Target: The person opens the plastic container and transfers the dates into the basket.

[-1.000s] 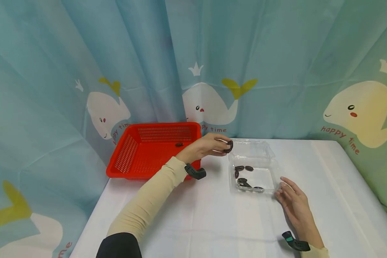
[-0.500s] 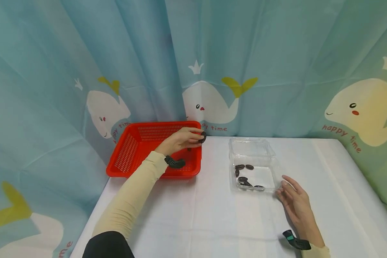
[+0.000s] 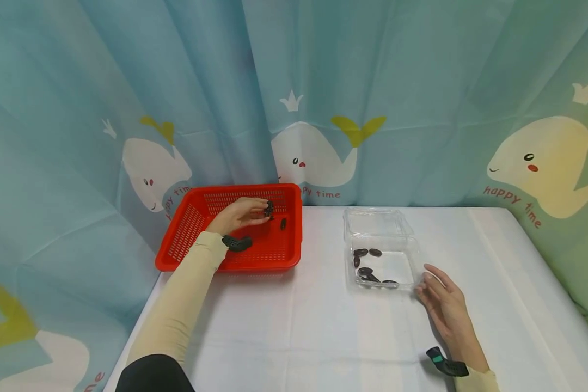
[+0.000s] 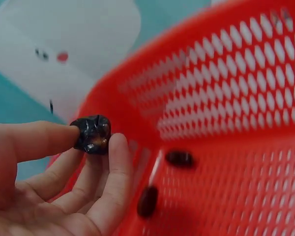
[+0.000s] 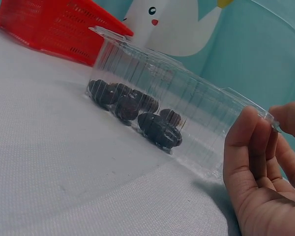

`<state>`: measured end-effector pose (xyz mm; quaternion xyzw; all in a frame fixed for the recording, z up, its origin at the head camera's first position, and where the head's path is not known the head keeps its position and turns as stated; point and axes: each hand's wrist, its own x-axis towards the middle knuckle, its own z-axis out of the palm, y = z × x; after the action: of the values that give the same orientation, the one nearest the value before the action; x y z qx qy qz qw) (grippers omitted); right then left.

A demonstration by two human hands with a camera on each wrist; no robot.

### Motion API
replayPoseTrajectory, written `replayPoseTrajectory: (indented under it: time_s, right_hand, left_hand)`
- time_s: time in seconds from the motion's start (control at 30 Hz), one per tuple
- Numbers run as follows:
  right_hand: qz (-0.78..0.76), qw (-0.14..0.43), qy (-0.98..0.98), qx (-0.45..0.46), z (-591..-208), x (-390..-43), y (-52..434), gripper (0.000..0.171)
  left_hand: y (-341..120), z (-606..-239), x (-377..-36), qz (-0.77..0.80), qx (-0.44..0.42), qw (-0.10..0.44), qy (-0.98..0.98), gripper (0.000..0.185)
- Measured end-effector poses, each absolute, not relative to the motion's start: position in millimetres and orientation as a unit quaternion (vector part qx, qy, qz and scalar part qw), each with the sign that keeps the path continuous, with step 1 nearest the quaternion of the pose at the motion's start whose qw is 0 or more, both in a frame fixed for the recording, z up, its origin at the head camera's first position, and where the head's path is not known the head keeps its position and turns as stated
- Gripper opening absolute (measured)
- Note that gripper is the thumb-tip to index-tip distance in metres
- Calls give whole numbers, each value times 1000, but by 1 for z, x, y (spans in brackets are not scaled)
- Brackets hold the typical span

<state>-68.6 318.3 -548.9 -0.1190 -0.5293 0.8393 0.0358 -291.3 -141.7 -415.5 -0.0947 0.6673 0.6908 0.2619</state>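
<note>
My left hand (image 3: 240, 215) is inside the red basket's (image 3: 294, 256) outline in the head view, over its right half. Between thumb and fingers it pinches a dark, wrinkled, glossy date (image 4: 92, 133). Two more dates lie on the basket floor in the left wrist view, one date (image 4: 179, 158) near the wall and another date (image 4: 147, 201) closer to the hand. At the right, my right hand (image 3: 446, 307) holds the near right corner of a clear plastic box (image 3: 411, 261) by its rim. Several dates (image 5: 160, 130) lie in that box, mostly along its left and near sides.
The box's clear lid (image 3: 378, 223) stands open at the back. A white cloth (image 3: 323, 326) covers the table. Behind it hangs a blue-green curtain (image 3: 421, 109) with whale prints, close to the basket's far edge.
My left hand has carried the date leftward, from beside the clear box to over the red basket. My right hand stays at the box corner.
</note>
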Motion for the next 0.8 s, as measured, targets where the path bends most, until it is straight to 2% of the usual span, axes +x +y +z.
replayPoseTrajectory:
  time_s: [0.3,0.57,0.8]
  right_hand:
    - [846,38,-519,-119,-547,-70,317,27]
    - [835,36,-534,-130,-547,-71,317,29]
    - [834,39,-534,-134,-545,-69,316,28]
  left_hand:
    - [-170,-429,-298,714,-94,248,648,53]
    - [-175,-444,-310,626,-126,241,731,51]
    - [-175,-453,-307,566,-121,208,789,42]
